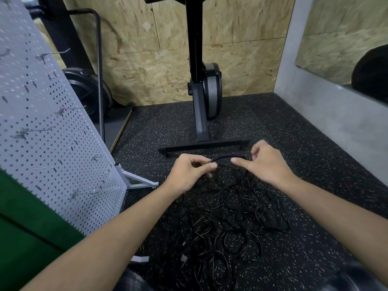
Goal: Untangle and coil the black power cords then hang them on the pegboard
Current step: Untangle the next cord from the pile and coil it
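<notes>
Floor (304, 143): black speckled rubber matting. Pegboard (52, 133): grey, on a stand at the left, tilted in view, fitted with bare metal hooks (63, 111). Exercise machine (197, 59): upright against the far wall. Cords (231, 217): black, in one tangled pile on the floor between the forearms. Left hand (193, 171): pinches one cord (224, 157) at the fingertips. Right hand (266, 164): fingers curled, thumb out, gripping the same cord, which arcs between both hands above the pile.

Left hand (189, 173) and right hand (266, 164) seemingly pinch a cord (222, 158).
</notes>
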`<state>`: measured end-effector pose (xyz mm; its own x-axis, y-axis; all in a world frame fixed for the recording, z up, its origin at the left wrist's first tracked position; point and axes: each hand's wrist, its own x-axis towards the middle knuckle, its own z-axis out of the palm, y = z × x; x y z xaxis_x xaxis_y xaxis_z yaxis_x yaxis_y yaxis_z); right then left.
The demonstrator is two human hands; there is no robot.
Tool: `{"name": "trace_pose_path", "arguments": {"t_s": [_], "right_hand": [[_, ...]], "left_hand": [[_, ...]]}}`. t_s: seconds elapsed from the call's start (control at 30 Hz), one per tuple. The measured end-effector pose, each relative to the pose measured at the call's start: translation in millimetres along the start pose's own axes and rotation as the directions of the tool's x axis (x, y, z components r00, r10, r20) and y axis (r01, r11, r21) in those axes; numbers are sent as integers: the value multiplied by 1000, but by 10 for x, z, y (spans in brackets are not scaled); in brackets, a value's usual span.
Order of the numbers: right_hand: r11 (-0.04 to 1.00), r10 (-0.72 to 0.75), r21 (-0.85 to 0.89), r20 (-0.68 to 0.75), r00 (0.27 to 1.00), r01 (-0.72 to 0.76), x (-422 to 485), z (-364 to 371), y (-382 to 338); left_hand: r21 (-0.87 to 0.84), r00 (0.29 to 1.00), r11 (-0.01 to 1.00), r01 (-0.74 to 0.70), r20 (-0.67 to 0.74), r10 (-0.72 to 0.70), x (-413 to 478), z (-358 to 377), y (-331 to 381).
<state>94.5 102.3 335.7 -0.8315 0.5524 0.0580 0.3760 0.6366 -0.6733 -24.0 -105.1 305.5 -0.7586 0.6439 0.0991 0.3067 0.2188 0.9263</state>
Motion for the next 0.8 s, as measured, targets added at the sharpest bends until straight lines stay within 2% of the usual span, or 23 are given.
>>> {"name": "trace_pose_path", "arguments": {"t_s": [0.07,0.13,0.2,0.23,0.3,0.4,0.47,0.53,0.6,0.63,0.73,0.8], "right_hand": [[994,105,22,105,989,-108,-9,-2,-33],[954,87,253,291,953,-164,-24,39,-72],[821,33,507,419,907,-264,-52,87,-120],[756,23,579,443,896,-305,-60,115,-137],[718,-7,633,423,906,-290,-72,145,-166],[746,-56,638,347,936,-192,-73,129,-208],[719,-79,668,355,931,-193,-79,70,-254],[716,-150,679,377,914,-163,-89,3,-282],[712,-221,688,409,885,-140,-109,-68,-305],[697,-251,704,418,873,-136,-114,-99,-311],[609,-329,782,403,854,-135,-140,-164,-338],[557,-336,818,377,863,-140,-136,-171,-340]], "left_hand": [[-60,1000,998,2,-16,-3,-13,49,40],[-16,999,999,-44,8,44,-24,101,53],[101,994,989,-107,31,105,-37,161,54],[138,990,981,-137,32,134,-44,189,64],[174,982,966,-191,40,187,-64,233,100],[231,975,947,-222,56,214,-94,247,159],[246,983,954,-169,-22,180,-97,224,146],[123,993,989,-79,-77,89,-80,184,108],[-48,999,999,-11,-31,9,-51,162,54],[-60,1000,998,10,-3,-10,-30,157,25],[6,987,999,43,156,-43,-22,221,-17],[61,985,997,36,169,-46,-22,262,-40]]}}
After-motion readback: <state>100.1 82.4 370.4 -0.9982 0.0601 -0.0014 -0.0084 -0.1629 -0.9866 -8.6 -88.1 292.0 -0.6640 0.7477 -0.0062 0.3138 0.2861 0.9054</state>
